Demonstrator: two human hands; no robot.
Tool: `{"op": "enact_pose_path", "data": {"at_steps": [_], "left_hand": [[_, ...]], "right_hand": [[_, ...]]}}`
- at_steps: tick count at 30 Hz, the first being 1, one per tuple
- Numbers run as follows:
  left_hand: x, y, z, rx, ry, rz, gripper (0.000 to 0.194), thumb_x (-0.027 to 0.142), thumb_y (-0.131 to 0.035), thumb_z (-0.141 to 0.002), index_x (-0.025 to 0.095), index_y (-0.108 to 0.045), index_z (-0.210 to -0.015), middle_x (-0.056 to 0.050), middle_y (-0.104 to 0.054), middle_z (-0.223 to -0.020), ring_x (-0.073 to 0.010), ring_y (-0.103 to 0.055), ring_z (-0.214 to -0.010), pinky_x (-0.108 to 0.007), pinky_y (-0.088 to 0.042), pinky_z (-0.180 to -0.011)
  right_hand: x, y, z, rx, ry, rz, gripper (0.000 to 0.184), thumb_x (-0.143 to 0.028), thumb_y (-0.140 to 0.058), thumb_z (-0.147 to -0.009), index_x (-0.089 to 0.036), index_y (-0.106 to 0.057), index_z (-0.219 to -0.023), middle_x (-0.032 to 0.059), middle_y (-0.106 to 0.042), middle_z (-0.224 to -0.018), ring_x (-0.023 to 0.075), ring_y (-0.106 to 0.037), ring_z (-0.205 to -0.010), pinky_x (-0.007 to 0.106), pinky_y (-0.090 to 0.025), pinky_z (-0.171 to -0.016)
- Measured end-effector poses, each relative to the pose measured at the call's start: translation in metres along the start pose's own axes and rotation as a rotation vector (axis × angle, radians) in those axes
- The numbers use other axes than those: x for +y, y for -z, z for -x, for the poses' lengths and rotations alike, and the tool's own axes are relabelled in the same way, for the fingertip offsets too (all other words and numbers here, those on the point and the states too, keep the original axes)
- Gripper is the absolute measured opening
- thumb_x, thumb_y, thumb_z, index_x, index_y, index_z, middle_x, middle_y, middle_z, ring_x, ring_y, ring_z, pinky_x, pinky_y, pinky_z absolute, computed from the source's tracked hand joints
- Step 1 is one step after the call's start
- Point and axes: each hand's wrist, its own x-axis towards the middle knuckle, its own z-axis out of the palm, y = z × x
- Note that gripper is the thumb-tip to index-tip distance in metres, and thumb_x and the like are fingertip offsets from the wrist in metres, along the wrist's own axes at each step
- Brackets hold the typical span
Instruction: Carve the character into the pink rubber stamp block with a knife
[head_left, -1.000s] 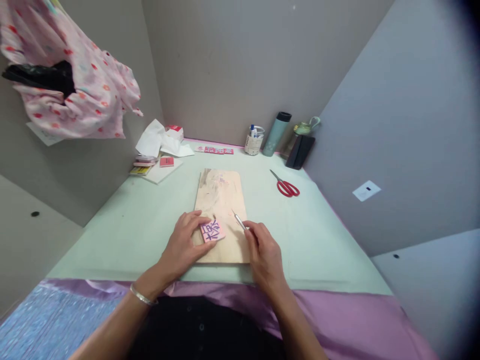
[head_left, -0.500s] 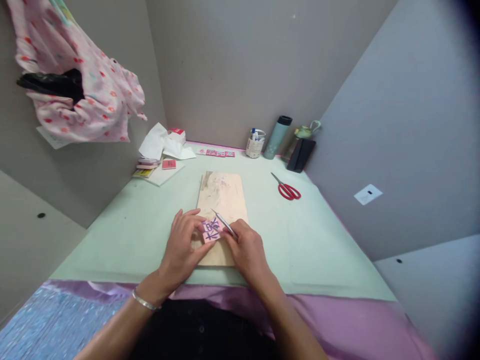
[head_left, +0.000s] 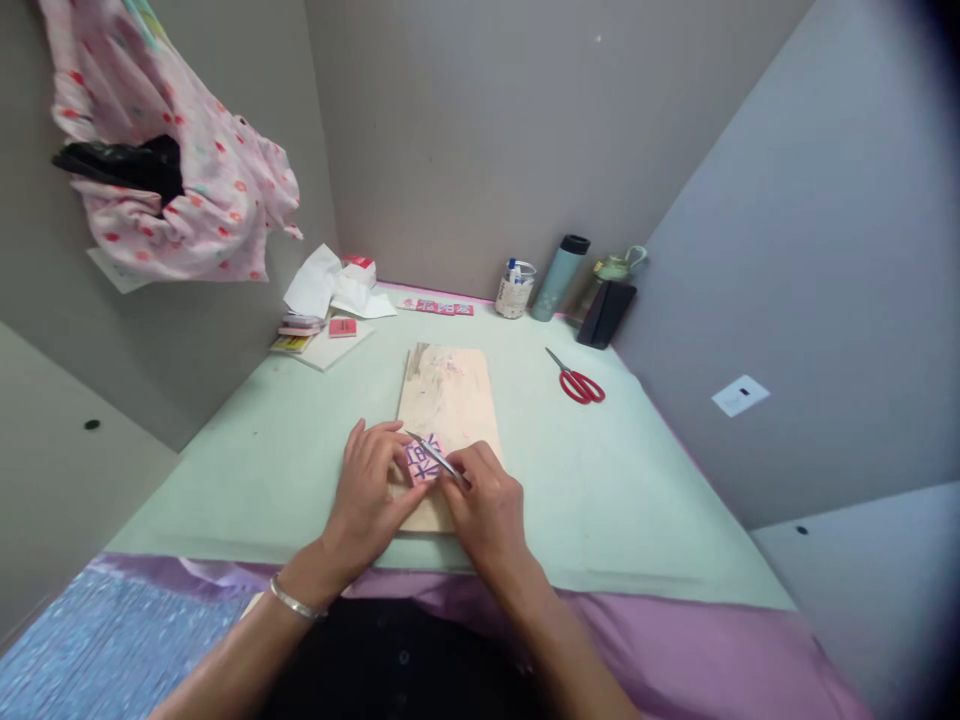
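Between the thumb and fingers of my left hand (head_left: 369, 490) is a small pink rubber carving block (head_left: 421, 474), marked with purple strokes like a written character. My right hand (head_left: 487, 500) is closed round a slim silver craft knife (head_left: 438, 458), its blade pointing up and left across the block's upper face. Whether the blade touches the rubber, I cannot tell. Both hands rest at the near end of a pale wooden board (head_left: 450, 400), which has dark smudges and small purple marks at its far end.
Red-handled scissors (head_left: 577, 384) lie right of the board. Along the back stand a can of pens (head_left: 514, 292), a teal bottle (head_left: 559, 280) and a dark tablet-like object (head_left: 606, 315). Papers (head_left: 315, 282) and small blocks are at back left. Spotted pink cloth (head_left: 217, 200) hangs on the left wall.
The knife has swung, its tip now lower and further left, over the block. The block has turned a little in my left hand. My view has shifted slightly.
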Motion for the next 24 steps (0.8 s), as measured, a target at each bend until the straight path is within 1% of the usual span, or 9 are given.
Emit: {"op": "enact_pose_path", "data": {"at_steps": [3,7,12,14,16,17,20,22,24], "left_hand": [[-0.001,-0.002,-0.001,-0.012,0.017,0.016,0.034,0.017,-0.075,-0.083,0.025,-0.044,-0.091,-0.005,-0.065,-0.107,-0.0305,-0.059,-0.119,-0.065,-0.029,-0.114],[-0.002,-0.004,-0.001,-0.016,0.034,0.022,0.036,0.018,-0.077,-0.080,0.025,-0.042,-0.085,-0.003,-0.064,-0.102,-0.0282,-0.061,-0.111,-0.064,-0.029,-0.115],[-0.001,-0.006,-0.002,-0.015,0.052,0.025,0.037,0.019,-0.075,-0.077,0.025,-0.039,-0.079,-0.001,-0.060,-0.093,-0.0269,-0.061,-0.105,-0.063,-0.030,-0.115],[-0.001,-0.005,-0.001,-0.019,0.061,0.027,0.038,0.019,-0.075,-0.077,0.026,-0.038,-0.078,-0.001,-0.058,-0.091,-0.0266,-0.061,-0.103,-0.062,-0.031,-0.115],[-0.002,-0.003,0.000,-0.019,0.073,0.030,0.039,0.020,-0.076,-0.077,0.026,-0.037,-0.078,0.000,-0.056,-0.089,-0.0267,-0.060,-0.102,-0.063,-0.030,-0.115],[-0.002,-0.002,0.001,-0.018,0.081,0.034,0.039,0.021,-0.076,-0.076,0.026,-0.037,-0.078,0.000,-0.055,-0.088,-0.0268,-0.060,-0.102,-0.063,-0.030,-0.115],[-0.005,0.001,0.006,-0.030,0.100,0.066,0.036,0.021,-0.074,-0.078,0.025,-0.039,-0.079,-0.002,-0.058,-0.091,-0.0279,-0.060,-0.106,-0.065,-0.029,-0.115],[-0.006,0.001,0.007,-0.053,0.106,0.102,0.034,0.021,-0.073,-0.081,0.025,-0.040,-0.081,-0.004,-0.063,-0.099,-0.0290,-0.060,-0.113,-0.067,-0.026,-0.116],[-0.007,0.002,0.008,-0.075,0.110,0.136,0.033,0.021,-0.072,-0.083,0.025,-0.039,-0.083,-0.005,-0.066,-0.106,-0.0297,-0.058,-0.120,-0.068,-0.022,-0.117]], "right_hand": [[0.005,0.001,-0.002,0.017,-0.004,0.005,0.008,-0.015,-0.062,-0.090,-0.021,-0.064,-0.084,0.0002,-0.066,-0.083,0.0141,-0.062,-0.066,0.023,-0.043,-0.059],[0.008,-0.003,-0.003,0.046,-0.018,0.046,0.011,-0.016,-0.058,-0.091,-0.021,-0.061,-0.081,0.0011,-0.064,-0.081,0.0155,-0.059,-0.065,0.025,-0.038,-0.056],[0.001,-0.015,-0.001,0.081,-0.055,0.083,0.012,-0.014,-0.054,-0.087,-0.021,-0.058,-0.078,0.0015,-0.060,-0.079,0.0163,-0.054,-0.062,0.027,-0.030,-0.053],[0.004,-0.015,-0.003,0.093,-0.080,0.081,0.010,-0.015,-0.055,-0.084,-0.022,-0.057,-0.077,0.0014,-0.060,-0.078,0.0162,-0.051,-0.061,0.027,-0.028,-0.053],[0.015,-0.005,-0.010,0.124,-0.131,0.074,0.009,-0.016,-0.056,-0.081,-0.022,-0.057,-0.075,0.0016,-0.059,-0.078,0.0163,-0.049,-0.060,0.028,-0.026,-0.053],[0.024,0.004,-0.014,0.166,-0.178,0.075,0.010,-0.015,-0.054,-0.080,-0.022,-0.055,-0.073,0.0017,-0.058,-0.075,0.0163,-0.047,-0.058,0.028,-0.025,-0.053],[0.052,0.038,-0.030,0.270,-0.306,0.055,0.013,-0.018,-0.051,-0.084,-0.022,-0.053,-0.071,0.0026,-0.057,-0.074,0.0168,-0.045,-0.060,0.029,-0.028,-0.057],[0.062,0.055,-0.039,0.251,-0.331,-0.009,0.015,-0.026,-0.057,-0.084,-0.022,-0.054,-0.070,0.0010,-0.056,-0.069,0.0167,-0.046,-0.060,0.030,-0.032,-0.059],[0.062,0.061,-0.046,0.163,-0.329,-0.110,0.022,-0.034,-0.061,-0.085,-0.022,-0.056,-0.067,-0.0014,-0.055,-0.062,0.0155,-0.045,-0.056,0.029,-0.033,-0.057]]}}
